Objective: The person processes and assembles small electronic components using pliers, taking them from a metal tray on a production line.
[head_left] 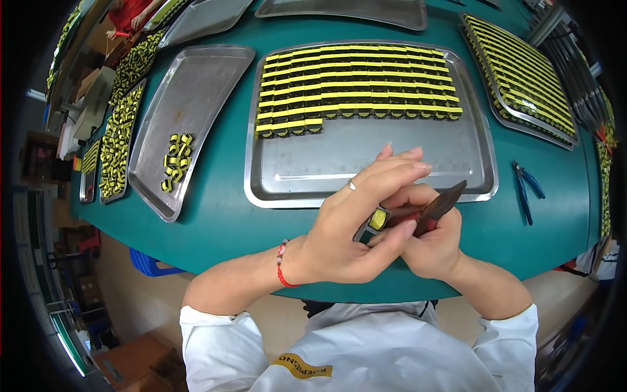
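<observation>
My left hand (pixel 333 228), with a ring and a red bracelet, closes around a small black part with yellow tape (pixel 378 218), which shows between thumb and fingers. My right hand (pixel 439 251) grips a pair of pliers (pixel 448 200); dark, pointed jaws stick out to the upper right, and a bit of red handle shows under the fingers. The hands meet just over the near rim of a large metal tray (pixel 372 163). Inside that tray stand neat rows of yellow-and-black parts (pixel 359 81), the nearest row short and at the left.
Left of the large tray lies another metal tray (pixel 186 91) with several loose parts (pixel 176 160). Narrow trays heaped with parts (pixel 117 140) line the far left. Blue-handled cutters (pixel 526 189) rest at right, below a filled tray (pixel 522 78). A person in red (pixel 130 14) is at upper left.
</observation>
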### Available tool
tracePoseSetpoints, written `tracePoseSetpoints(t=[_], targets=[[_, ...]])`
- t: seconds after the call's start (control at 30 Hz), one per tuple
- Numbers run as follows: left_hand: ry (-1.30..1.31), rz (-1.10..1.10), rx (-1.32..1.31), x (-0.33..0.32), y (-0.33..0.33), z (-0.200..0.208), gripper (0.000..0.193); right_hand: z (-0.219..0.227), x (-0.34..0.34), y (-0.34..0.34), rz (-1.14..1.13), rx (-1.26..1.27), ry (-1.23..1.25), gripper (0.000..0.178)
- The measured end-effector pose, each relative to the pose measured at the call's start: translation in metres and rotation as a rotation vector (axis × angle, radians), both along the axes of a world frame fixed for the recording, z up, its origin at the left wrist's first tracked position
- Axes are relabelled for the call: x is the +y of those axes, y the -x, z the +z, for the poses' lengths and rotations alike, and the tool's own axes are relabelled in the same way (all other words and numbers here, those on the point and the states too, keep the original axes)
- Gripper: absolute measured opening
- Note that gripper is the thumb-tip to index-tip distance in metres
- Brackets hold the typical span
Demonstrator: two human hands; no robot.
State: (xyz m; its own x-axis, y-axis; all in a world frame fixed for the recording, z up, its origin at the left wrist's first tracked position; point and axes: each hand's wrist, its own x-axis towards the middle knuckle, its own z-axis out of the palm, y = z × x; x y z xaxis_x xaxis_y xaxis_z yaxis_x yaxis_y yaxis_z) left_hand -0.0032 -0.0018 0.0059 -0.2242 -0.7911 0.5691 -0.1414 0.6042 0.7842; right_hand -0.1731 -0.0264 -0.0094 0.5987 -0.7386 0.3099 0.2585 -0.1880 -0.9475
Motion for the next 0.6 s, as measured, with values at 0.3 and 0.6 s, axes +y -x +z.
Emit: tracePoseSetpoints(t=[0.3,0.6], targets=[[0.068,0.063,-0.014,-0.003,-0.005,0.0,0.057,0.005,0.007,0.0,-0.041,0.004,-0.19,0.041],[0.035,0.104,-0.411,0.002,-0.012,0.02,0.061,-0.007,0.007,-0.002,-0.141,0.002,-0.075,0.041]])
